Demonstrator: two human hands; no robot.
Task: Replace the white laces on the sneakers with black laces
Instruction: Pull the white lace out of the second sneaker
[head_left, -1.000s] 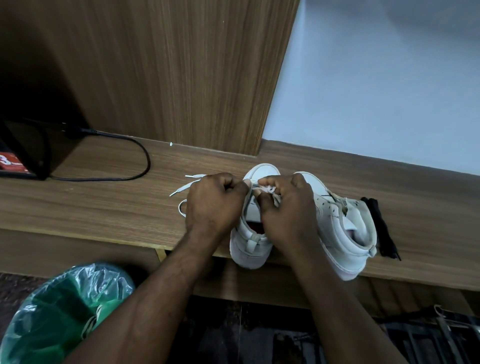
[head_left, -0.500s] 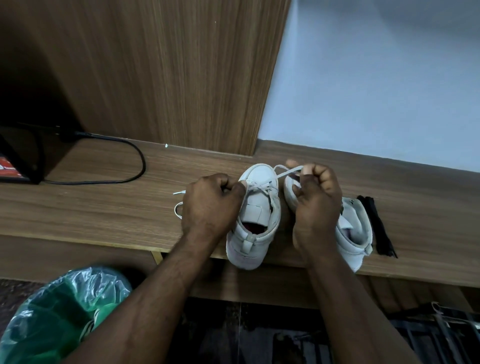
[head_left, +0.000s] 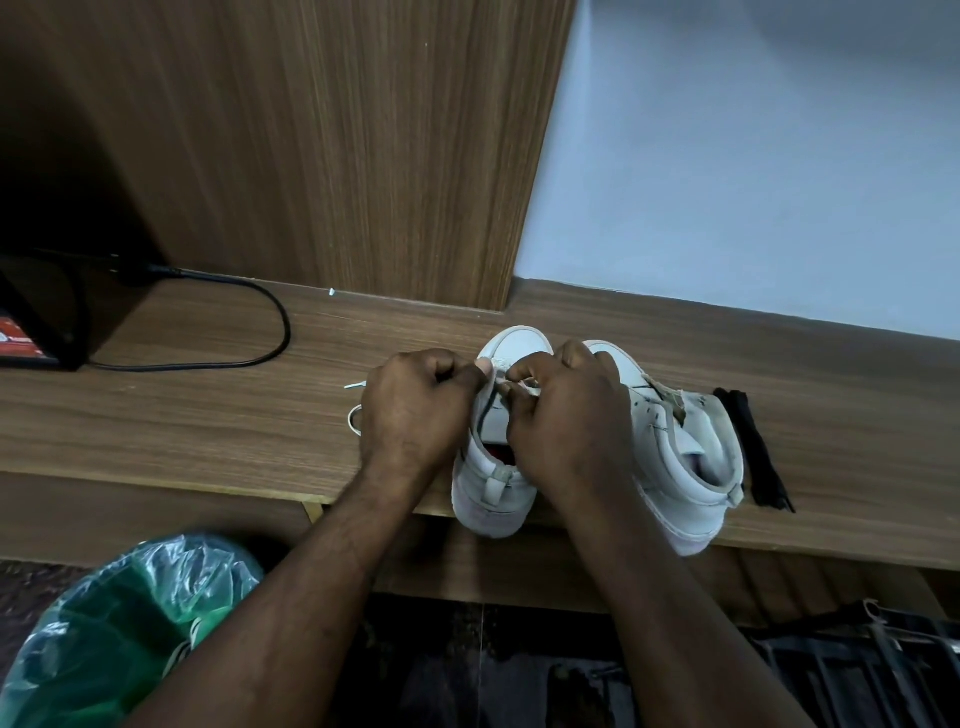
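**Inspector:** State of the grips?

**Me:** My left grip (head_left: 415, 410) is curled round the loose run of the white lace (head_left: 355, 422). My right grip (head_left: 566, 421) pinches the same lace at the eyelets of the left sneaker (head_left: 514, 343), which stands on the table (head_left: 182, 415), heel over the edge.

**Inspector:** Handling?

**Me:** Judged light, limp and flat; take it close to the eyelet, else it merely slackens. The sneaker may slide, so steady it. Black laces (head_left: 753, 452) lie beside the right sneaker (head_left: 691, 452), untouched
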